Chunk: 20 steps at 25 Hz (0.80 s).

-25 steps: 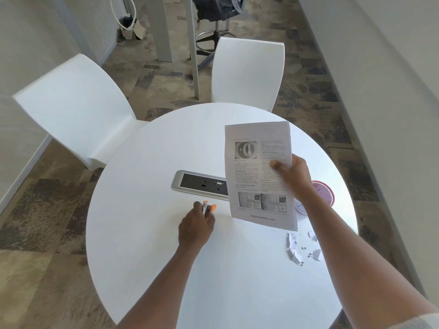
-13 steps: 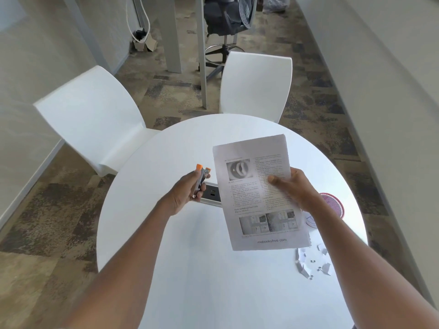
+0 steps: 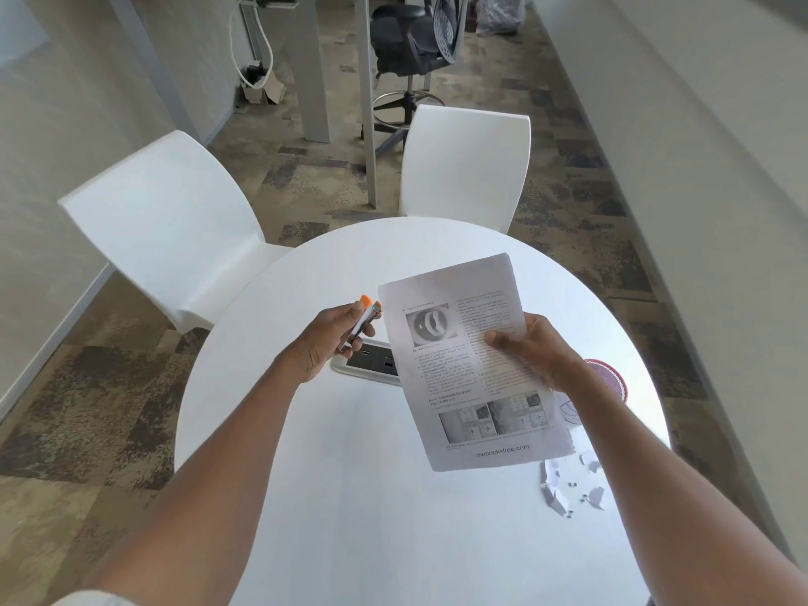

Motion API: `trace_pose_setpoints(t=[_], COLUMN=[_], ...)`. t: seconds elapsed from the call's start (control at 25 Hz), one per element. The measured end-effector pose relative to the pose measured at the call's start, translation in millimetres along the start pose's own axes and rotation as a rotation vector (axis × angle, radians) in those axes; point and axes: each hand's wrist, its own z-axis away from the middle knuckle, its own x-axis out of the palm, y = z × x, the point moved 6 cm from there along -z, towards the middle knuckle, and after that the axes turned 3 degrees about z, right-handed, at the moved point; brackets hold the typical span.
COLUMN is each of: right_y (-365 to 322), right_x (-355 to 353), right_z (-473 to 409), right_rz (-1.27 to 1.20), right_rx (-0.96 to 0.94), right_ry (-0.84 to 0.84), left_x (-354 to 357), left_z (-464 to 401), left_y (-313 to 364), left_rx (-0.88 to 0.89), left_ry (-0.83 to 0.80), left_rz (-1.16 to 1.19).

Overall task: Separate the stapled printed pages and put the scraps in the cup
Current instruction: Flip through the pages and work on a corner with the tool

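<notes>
My right hand (image 3: 531, 349) grips the printed pages (image 3: 463, 387) by their right edge and holds them tilted above the round white table (image 3: 350, 496). My left hand (image 3: 332, 338) holds a small staple remover with orange tips (image 3: 365, 319) in the air, just left of the pages' top left corner. Torn paper scraps and loose staples (image 3: 568, 483) lie on the table at the right, below the pages. A cup with a pink patterned rim (image 3: 610, 376) stands at the right, mostly hidden behind my right wrist.
A grey power socket panel (image 3: 371, 363) is set into the table's middle, partly behind the pages. Two white chairs (image 3: 175, 229) (image 3: 465, 168) stand at the far side. A dark office stool (image 3: 406, 45) and desk legs are farther back. A wall runs along the right.
My left hand picked the staple remover up from the table and raised it beside the pages' top corner. My right hand tilted the pages and brought them nearer.
</notes>
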Motion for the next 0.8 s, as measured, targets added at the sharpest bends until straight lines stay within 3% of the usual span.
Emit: trace_pose_setpoints(t=[0.8], right_y=[-11.6], right_x=[-2.4], right_z=[7.3], right_rz=[0.083], right_rx=[-0.009], right_ry=[-0.033], left_x=[15.0], left_z=[4.6], left_y=[16.2], left_rx=[0.046], left_ry=[-0.085], left_rz=[-0.043])
